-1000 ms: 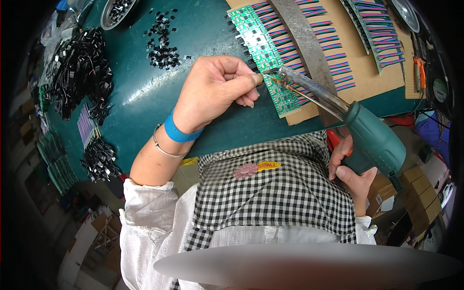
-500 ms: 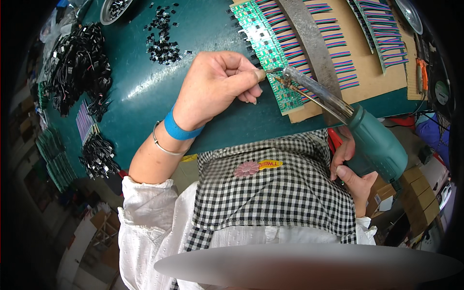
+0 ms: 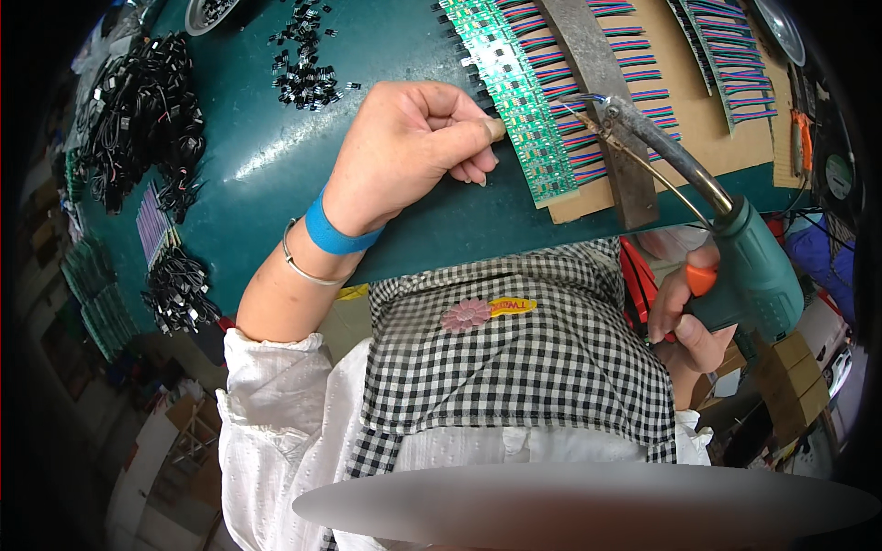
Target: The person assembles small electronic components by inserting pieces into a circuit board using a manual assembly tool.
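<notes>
My left hand, with a blue band and a bangle at the wrist, is closed in a pinch at the left edge of a green circuit board panel. Whatever sits between its thumb and finger is hidden. Small black connectors stick out along that board edge. In my right hand, below the table's front edge, is a green soldering gun with an orange trigger. Its metal tube slants up to the left, and the tip hovers over the striped wires, apart from my left hand.
A metal bar lies across the wires on brown cardboard. Another wired board is farther right. Loose black connectors, a metal bowl and black cable bundles occupy the left side. Orange-handled pliers lie far right.
The soldering gun has drawn away to the right from the board edge by my left hand, and its orange trigger now shows. My left hand stays pinched at nearly the same spot.
</notes>
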A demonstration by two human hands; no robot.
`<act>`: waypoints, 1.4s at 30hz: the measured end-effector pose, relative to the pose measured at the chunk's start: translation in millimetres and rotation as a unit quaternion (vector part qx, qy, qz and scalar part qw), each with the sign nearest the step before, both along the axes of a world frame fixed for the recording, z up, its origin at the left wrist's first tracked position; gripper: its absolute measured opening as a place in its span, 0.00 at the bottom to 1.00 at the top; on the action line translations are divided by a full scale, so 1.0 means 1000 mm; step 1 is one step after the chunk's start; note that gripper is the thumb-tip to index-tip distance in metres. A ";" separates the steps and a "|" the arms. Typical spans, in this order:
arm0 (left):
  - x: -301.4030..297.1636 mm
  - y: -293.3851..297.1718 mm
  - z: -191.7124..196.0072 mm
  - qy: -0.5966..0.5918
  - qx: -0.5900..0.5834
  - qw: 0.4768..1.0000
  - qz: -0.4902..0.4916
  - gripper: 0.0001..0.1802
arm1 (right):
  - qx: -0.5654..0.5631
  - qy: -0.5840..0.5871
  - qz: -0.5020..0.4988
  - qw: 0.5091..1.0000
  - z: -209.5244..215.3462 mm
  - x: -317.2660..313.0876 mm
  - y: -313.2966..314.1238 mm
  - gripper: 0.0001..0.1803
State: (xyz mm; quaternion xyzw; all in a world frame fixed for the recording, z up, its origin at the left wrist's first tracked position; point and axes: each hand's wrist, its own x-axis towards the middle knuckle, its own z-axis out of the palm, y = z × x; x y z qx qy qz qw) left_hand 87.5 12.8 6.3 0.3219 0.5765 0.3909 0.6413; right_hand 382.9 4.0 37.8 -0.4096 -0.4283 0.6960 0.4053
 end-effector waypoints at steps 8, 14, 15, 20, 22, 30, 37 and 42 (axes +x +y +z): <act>0.000 0.001 0.000 0.005 0.002 1.000 -0.005 0.06 | -0.022 -0.003 0.019 1.000 0.000 0.002 -0.001 0.35; -0.001 -0.002 0.001 -0.013 -0.005 1.000 0.023 0.08 | -0.017 0.038 0.026 0.999 -0.002 0.005 -0.001 0.35; 0.000 -0.002 0.002 -0.014 -0.011 1.000 0.011 0.07 | -0.012 0.046 0.033 0.998 -0.003 0.006 -0.002 0.35; -0.015 -0.003 0.009 -0.012 -0.013 0.999 -0.035 0.09 | 0.006 0.043 0.031 0.999 -0.004 0.012 -0.003 0.34; -0.037 -0.004 0.014 0.084 0.050 0.995 -0.007 0.08 | 0.007 0.036 0.024 0.999 -0.004 0.011 -0.002 0.34; -0.082 -0.007 -0.003 0.631 0.269 0.726 -0.055 0.05 | 0.020 0.063 0.055 0.996 -0.004 0.007 0.003 0.34; -0.053 -0.006 0.021 0.517 0.262 0.814 0.033 0.09 | 0.023 0.065 0.069 0.995 -0.008 0.016 0.002 0.34; 0.011 -0.017 0.055 0.385 0.419 0.820 -0.065 0.14 | 0.037 0.040 0.069 0.996 -0.006 -0.011 0.003 0.34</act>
